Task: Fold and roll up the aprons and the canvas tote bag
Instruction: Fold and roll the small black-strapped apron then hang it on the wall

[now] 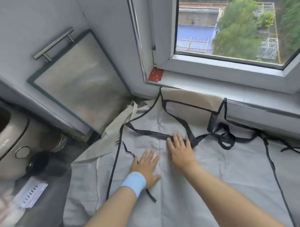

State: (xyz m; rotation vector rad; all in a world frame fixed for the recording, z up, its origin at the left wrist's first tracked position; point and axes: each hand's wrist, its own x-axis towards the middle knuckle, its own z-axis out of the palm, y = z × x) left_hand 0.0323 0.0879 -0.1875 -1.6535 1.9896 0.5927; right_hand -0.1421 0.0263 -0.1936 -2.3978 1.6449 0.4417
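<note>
Smoothing a grey apron laid open on the desk, left hand and right hand both spread flat, gripping nothing. No fold or roll visible yet; beige canvas tote bag apparently untouched by the window.

Just one head cam, looking down and forward, sitting close over the counter, facing the window.

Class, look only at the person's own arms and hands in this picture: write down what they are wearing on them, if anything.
Both forearms are bare, with no sleeves showing. The left hand has a light blue band of soft cloth around its wrist. The right hand wears nothing: no glove, watch or ring can be seen.
</note>
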